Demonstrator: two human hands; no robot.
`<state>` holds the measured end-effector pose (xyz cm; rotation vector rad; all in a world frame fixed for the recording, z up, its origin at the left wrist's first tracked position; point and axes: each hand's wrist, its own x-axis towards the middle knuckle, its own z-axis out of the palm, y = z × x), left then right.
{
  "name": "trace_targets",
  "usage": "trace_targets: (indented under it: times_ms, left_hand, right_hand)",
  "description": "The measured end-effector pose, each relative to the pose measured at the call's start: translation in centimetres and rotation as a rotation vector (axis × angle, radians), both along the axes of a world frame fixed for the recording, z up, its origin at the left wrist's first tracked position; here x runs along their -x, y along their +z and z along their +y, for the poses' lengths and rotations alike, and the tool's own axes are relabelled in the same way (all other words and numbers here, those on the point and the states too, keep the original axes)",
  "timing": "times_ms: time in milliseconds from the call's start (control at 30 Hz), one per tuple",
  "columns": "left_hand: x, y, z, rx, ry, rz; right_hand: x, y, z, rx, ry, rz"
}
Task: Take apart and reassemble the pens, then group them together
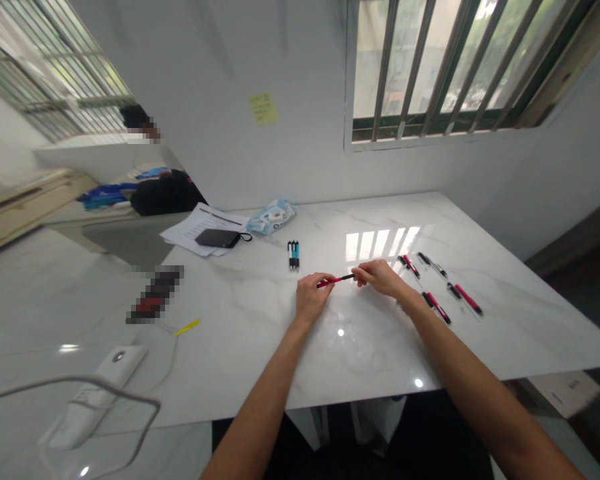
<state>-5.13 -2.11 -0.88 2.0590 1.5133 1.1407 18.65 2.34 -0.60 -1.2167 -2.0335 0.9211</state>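
Observation:
Above the middle of the table, my left hand [311, 298] is closed round the red barrel of a pen [337, 281]. At the other end, my right hand [379, 276] pinches its black part [349, 276]. Red and black meet end to end, but I cannot tell whether they are screwed together. Beyond my left hand, three pens [293, 256] lie side by side. Right of my right hand are sets of pen parts: a red barrel [469, 299] beside a black grip [454, 291], more red and black parts [439, 308], and a clear-and-black piece [435, 266].
At the back left, a black power bank [217, 238] rests on printed papers [200, 223] beside a blue-white plastic packet [273, 217]. A yellow strip [187, 327] and a white power strip [97, 397] with a cable lie left. A barred window [445, 73] is above the table.

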Motion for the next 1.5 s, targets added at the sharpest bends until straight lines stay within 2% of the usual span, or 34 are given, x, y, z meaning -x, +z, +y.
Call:
trace_targets:
  times_ms: [200, 733, 867, 1000, 1133, 1233, 1400, 1500]
  left_hand:
    - [0.0, 0.1, 0.1, 0.055, 0.023, -0.102]
    - [-0.4, 0.5, -0.2, 0.075, -0.031, -0.146]
    - [-0.3, 0.1, -0.1, 0.075, -0.027, -0.161]
    - [-0.3, -0.1, 0.0, 0.084, -0.047, -0.208]
    - [-0.3, -0.1, 0.0, 0.09, -0.049, -0.225]
    - [-0.4, -0.1, 0.0, 0.097, -0.064, -0.242]
    - [-0.4, -0.3, 0.0, 0.125, -0.059, -0.262]
    - [-0.4, -0.5, 0.0, 0.14, -0.065, -0.275]
  right_hand:
    - [-0.1, 0.2, -0.2, -0.016, 0.013, 0.154]
    - [0.3, 0.8, -0.6, -0.06, -0.009, 0.003]
    - [0.2, 0.7, -0.5, -0.111, 0.01, 0.054]
    - [0.1, 0.4, -0.3, -0.113, -0.005, 0.018]
    - [0.1, 0.0, -0.2, -0.128, 0.009, 0.092]
    - [0.1, 0.2, -0.3, -0.139, -0.007, 0.031]
    - [-0.2, 0.5, -0.4, -0.221, 0.062, 0.082]
    - [-0.3, 0.4, -0.3, -0.259, 0.069, 0.012]
